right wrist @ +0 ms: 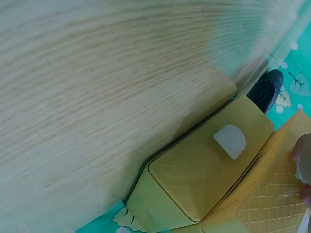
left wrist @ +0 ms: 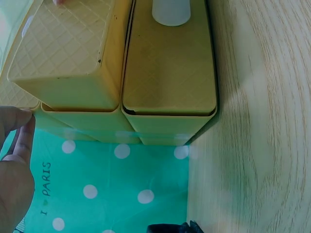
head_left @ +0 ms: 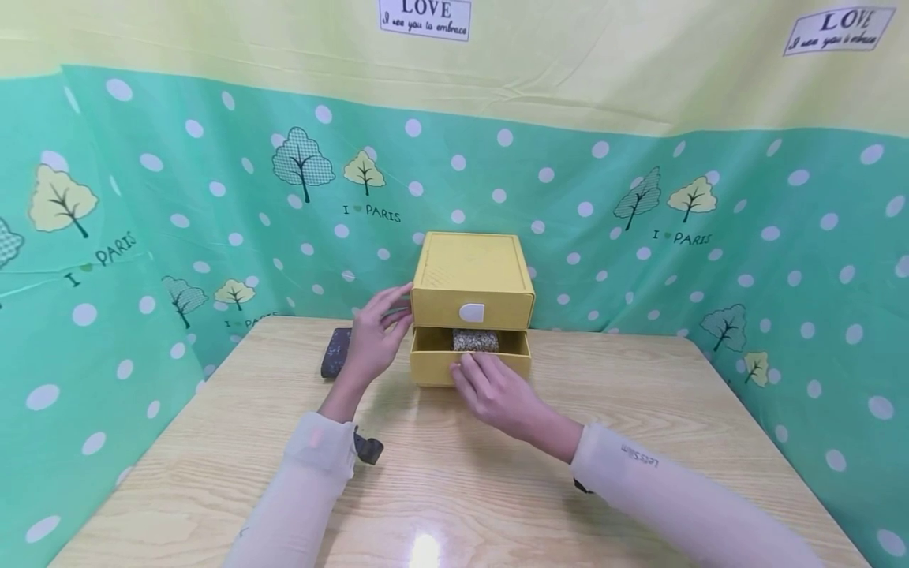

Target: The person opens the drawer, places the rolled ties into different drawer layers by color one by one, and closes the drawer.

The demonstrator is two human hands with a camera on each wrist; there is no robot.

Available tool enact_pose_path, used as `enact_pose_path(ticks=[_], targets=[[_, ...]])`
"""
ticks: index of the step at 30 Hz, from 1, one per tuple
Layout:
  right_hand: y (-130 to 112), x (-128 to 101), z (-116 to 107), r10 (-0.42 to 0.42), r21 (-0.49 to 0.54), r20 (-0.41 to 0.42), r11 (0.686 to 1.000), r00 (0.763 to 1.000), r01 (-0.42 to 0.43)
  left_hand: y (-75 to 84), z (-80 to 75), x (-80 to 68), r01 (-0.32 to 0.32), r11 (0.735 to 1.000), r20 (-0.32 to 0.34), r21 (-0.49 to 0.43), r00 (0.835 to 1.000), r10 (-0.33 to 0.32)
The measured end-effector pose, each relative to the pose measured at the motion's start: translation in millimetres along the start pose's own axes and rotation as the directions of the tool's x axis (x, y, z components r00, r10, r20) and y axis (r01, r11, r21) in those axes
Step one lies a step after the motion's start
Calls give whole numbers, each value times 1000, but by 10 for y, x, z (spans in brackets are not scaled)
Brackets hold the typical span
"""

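A yellow drawer cabinet (head_left: 472, 264) with white tabs stands at the back of the table. Its middle drawer (head_left: 433, 369) is pulled out and holds a speckled, glittery item (head_left: 476, 340), only partly visible. Below it, the bottom drawer (left wrist: 170, 68) is closed in the left wrist view, as is the top drawer (head_left: 440, 306) above. My right hand (head_left: 500, 398) has its fingers curled at the middle drawer's front, pinching its pale tab (right wrist: 303, 167). At the cabinet's upper left side, my left hand (head_left: 376, 335) rests its extended fingers and thumb by the front corner.
A dark patterned case (head_left: 336, 353) lies left of the cabinet, partly behind my left hand. The light wood table (head_left: 213, 442) carries everything. Green dotted cloth (head_left: 568, 181) hangs close behind the cabinet and along both sides.
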State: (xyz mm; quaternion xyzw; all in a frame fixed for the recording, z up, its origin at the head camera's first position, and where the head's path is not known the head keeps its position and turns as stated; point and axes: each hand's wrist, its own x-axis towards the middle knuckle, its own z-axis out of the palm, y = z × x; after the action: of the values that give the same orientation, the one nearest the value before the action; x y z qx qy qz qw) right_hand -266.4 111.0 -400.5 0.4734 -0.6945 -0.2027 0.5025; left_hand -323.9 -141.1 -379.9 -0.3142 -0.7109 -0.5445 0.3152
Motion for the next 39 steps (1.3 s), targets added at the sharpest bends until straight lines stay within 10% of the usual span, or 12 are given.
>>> enact_pose_path(ticks=[39], targets=[[108, 18, 342, 10, -25, -13, 1000, 1000, -11, 39, 1, 3, 16, 1000, -1, -27, 1000, -16]])
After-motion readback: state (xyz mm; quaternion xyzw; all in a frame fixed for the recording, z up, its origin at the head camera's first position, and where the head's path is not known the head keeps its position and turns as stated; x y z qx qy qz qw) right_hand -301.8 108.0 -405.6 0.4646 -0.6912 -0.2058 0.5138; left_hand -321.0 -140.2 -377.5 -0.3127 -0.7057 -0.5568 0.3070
